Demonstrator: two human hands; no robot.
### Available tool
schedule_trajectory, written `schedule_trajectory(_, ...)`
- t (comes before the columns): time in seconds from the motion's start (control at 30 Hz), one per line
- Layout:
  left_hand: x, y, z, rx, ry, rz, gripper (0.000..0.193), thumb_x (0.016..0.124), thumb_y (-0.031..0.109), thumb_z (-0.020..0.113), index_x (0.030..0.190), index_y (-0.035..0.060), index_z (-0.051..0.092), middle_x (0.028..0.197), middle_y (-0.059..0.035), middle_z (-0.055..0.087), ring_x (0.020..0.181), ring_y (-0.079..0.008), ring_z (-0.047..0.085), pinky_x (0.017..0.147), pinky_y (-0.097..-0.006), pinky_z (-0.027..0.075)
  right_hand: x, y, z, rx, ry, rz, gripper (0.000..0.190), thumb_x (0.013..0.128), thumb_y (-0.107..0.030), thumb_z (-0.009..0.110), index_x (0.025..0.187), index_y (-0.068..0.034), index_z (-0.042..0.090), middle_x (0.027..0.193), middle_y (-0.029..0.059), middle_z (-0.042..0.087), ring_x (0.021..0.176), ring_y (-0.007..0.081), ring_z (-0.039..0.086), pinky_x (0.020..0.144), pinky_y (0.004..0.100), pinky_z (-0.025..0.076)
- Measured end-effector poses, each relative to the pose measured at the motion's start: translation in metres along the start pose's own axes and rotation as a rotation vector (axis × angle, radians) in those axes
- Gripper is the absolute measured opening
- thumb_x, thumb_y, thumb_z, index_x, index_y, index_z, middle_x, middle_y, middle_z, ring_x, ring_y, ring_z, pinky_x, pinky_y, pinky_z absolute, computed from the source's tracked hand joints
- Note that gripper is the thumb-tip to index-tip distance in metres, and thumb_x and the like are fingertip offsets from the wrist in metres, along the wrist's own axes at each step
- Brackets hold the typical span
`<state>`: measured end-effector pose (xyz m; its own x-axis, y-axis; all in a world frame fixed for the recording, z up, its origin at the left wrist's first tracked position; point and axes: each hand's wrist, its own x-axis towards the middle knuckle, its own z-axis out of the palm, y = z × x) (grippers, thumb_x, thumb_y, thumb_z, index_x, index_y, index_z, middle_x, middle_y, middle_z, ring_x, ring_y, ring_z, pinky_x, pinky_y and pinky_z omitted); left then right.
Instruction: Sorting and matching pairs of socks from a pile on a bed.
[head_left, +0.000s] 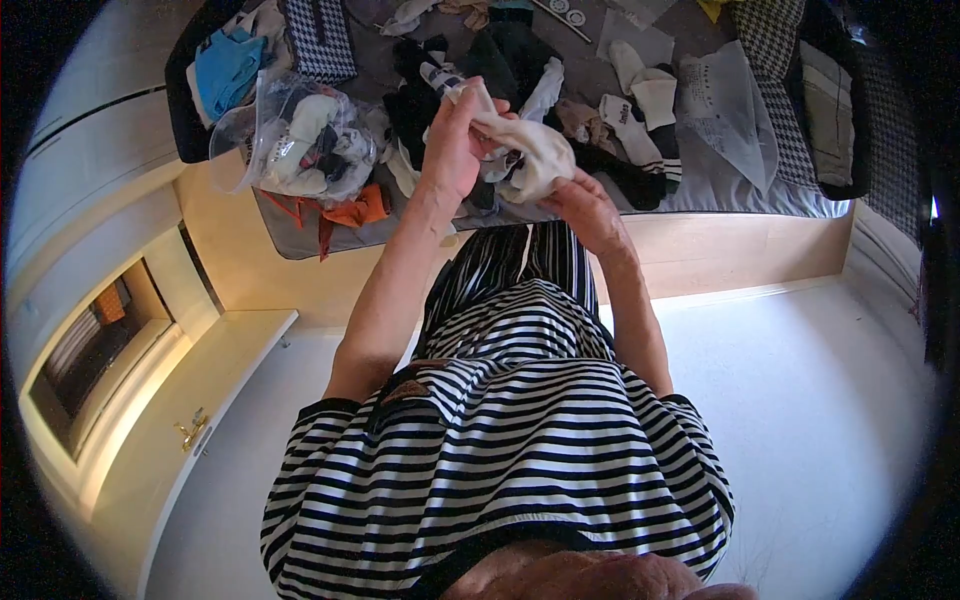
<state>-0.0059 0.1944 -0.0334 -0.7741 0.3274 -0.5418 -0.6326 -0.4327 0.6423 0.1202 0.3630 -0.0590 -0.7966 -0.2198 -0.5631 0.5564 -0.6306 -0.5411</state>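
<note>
Stretched between my two hands is a white sock (536, 146), held above the near edge of a bed. My left hand (454, 146) grips its upper end between thumb and fingers. My right hand (589, 206) pinches the lower right part of the fabric. Under and behind the sock lie dark garments (510, 56) in a loose heap, partly hidden by my hands. To the right rest a white sock with black writing (630, 131) and a pair of cream socks (645, 82).
A clear plastic bag of socks (319, 142) lies on the left, with an orange cloth (360, 206) below it. Further left is a blue garment (229, 71). A translucent bag (727, 112) sits at right. An open door (180, 405) stands at lower left.
</note>
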Motion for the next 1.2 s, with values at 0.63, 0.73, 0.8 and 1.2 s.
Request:
schedule_trajectory(0.63,-0.025,-0.064,-0.001,-0.032,0.034,-0.249,0.040,0.081,0.022,0.068,0.115,0.0074,0.052,0.106,-0.0043,0.059,0.096,-0.0169,0.057,0.085,-0.0316,0.046,-0.011,0.004,0.023,-0.041,0.130,-0.124,0.035,0.086,-0.019,0.062,0.116,-0.004,0.053,0.100,0.0023,0.060,0.083,0.0061,0.055,0.069,0.0202,0.046)
schedule_trajectory(0.73,-0.023,-0.062,0.000,0.020,0.146,-0.119,0.037,0.081,0.018,0.066,0.113,0.0053,0.052,0.105,-0.0062,0.059,0.093,-0.0178,0.058,0.083,-0.0323,0.048,-0.016,0.006,0.012,-0.270,0.098,-0.049,0.031,0.085,-0.024,0.064,0.107,-0.003,0.058,0.086,0.0000,0.059,0.070,0.0051,0.051,0.059,0.0197,0.043)
schedule_trajectory(0.8,-0.021,-0.056,-0.002,0.057,0.229,-0.028,0.037,0.081,0.018,0.066,0.113,0.0046,0.052,0.105,-0.0064,0.059,0.094,-0.0187,0.058,0.080,-0.0335,0.050,-0.012,0.011,0.006,-0.466,0.107,-0.039,0.024,0.086,-0.023,0.062,0.096,-0.002,0.062,0.072,-0.0010,0.056,0.061,0.0052,0.047,0.054,0.0197,0.040)
schedule_trajectory(1.2,0.018,-0.057,0.005,0.315,-0.174,-0.185,0.042,0.085,0.022,0.060,0.121,0.0020,0.049,0.107,-0.0086,0.059,0.094,-0.0172,0.059,0.077,-0.0303,0.051,0.096,0.021,-0.070,-1.495,0.842,-0.407,0.032,0.080,-0.015,0.058,0.112,-0.010,0.053,0.111,0.0171,0.054,0.090,0.0373,0.059,0.070,0.0470,0.048)
